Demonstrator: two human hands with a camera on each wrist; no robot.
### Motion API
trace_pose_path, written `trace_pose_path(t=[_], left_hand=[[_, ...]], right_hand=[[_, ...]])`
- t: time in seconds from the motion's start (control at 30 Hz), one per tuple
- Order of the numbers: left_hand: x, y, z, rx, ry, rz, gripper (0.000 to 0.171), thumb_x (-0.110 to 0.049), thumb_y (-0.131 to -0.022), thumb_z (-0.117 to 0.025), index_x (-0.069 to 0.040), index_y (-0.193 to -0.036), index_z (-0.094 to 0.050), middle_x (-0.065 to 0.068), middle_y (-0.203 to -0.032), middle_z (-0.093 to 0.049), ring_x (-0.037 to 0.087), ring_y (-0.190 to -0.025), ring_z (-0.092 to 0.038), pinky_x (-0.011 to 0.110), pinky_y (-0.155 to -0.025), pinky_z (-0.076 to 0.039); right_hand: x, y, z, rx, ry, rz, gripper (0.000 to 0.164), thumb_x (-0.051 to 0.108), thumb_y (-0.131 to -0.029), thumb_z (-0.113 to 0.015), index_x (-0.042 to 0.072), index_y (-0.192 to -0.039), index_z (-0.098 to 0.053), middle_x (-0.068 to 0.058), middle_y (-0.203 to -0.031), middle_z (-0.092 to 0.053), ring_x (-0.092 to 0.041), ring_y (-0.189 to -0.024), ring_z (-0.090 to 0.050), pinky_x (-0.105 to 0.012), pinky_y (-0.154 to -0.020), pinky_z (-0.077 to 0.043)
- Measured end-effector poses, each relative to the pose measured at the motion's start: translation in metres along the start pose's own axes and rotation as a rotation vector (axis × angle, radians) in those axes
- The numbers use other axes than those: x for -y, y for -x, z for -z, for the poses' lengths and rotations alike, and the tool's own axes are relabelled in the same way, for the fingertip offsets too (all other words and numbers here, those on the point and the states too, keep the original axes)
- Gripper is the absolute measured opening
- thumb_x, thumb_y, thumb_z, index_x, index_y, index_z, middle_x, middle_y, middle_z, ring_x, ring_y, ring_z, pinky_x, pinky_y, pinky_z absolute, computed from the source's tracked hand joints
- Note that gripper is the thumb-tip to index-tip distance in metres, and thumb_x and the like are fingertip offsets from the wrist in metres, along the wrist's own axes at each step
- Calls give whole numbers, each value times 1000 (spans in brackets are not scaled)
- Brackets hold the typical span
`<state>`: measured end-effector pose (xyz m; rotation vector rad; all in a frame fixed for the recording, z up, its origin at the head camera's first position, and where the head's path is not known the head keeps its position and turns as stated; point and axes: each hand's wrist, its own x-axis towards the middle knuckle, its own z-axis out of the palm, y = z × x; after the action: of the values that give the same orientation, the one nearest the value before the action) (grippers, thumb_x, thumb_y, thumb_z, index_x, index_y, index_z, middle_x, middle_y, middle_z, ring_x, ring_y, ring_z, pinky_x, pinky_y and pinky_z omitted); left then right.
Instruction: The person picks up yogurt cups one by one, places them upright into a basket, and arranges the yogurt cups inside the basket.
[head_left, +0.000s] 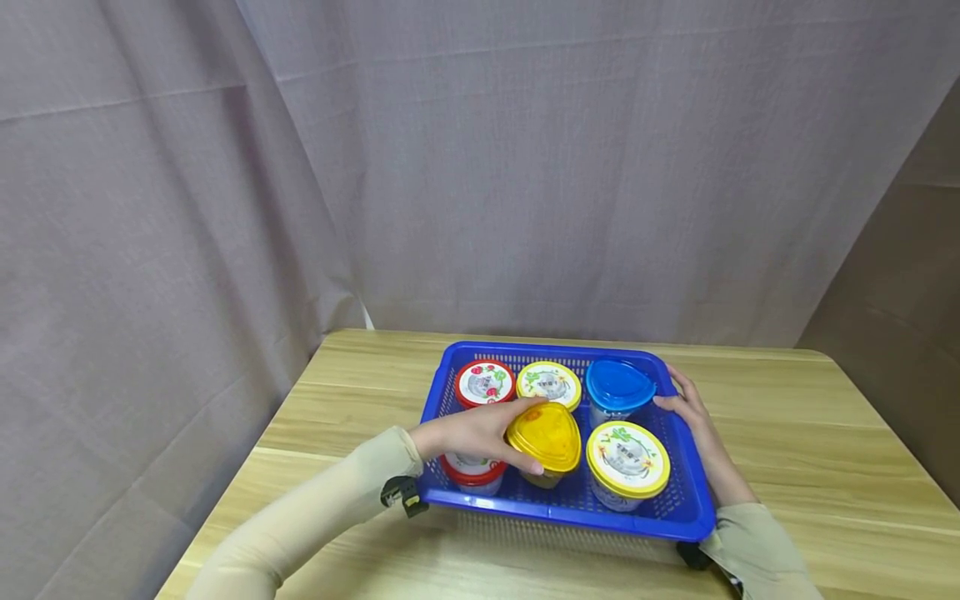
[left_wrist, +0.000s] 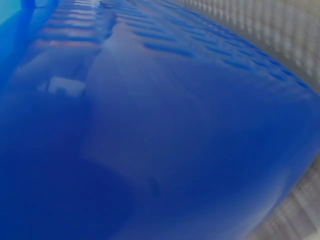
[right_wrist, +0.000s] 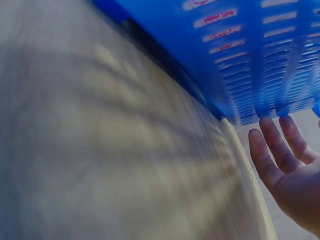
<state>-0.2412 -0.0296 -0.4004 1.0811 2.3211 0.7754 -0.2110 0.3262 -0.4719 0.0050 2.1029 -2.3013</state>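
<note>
In the head view, a blue plastic basket [head_left: 585, 510] with slotted walls holds several lidded tubs. My left hand [head_left: 480, 429] reaches over its left rim and grips a tub with a rounded-triangular yellow lid [head_left: 551, 435], thumb on the near side and fingers on the far side. My right hand [head_left: 693, 412] holds the basket's right rim near the back corner, thumb over the rim. In the right wrist view, its fingers [right_wrist: 280, 150] lie at the outside of the slotted wall. The basket's blue wall [left_wrist: 175, 130] fills most of the left wrist view, blurred.
Around the held tub stand red-lidded tubs [head_left: 485, 382] on the left, round yellow-lidded tubs [head_left: 628, 458] at the back and right, and a blue-lidded tub [head_left: 618, 385] at the back right. The basket is on a wooden table [head_left: 337, 400] before a grey curtain [head_left: 525, 167].
</note>
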Motion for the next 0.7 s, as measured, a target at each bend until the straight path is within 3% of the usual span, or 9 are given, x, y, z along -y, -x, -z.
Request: trace_pose_path(t=[0.17,0.3,0.47,0.7], left_hand=[[0,0,1,43,-14,0,95,-53,-88,-73,-28,-162,-19,-4,-156,-41,11,-125,-49,41,-111,-40],[1,0,1,38,-19,-19,96,-53,-88,-72,-25,-162,-19,-4,-156,-40,10,-127,-48,39,-112,-38],[2,-1,2,15,-30,-55,96,-51,-88,-74,-19,-162,-22,-3,-155,-42,9,-130,-46,35,-115,-34],[4,1,4,3,-38,-49,96,-50,-86,-76,-18,-161,-25,-1,-157,-40,9,-129,-47,33,-112,-37]], right_hand=[[0,0,1,2,9,1,63,29,-105,-46,35,-159,-14,6,-134,-41,-4,-104,-60,-25,-86,-54],[0,0,1,6,15,4,64,29,-105,-46,34,-160,-14,5,-136,-39,-3,-104,-60,-24,-86,-54],[0,-4,1,8,-19,18,63,25,-105,-47,32,-159,-17,14,-128,-47,-2,-104,-61,-24,-86,-54],[0,-7,1,7,-85,29,58,20,-104,-46,32,-156,-22,22,-121,-55,-2,-102,-63,-23,-85,-54]])
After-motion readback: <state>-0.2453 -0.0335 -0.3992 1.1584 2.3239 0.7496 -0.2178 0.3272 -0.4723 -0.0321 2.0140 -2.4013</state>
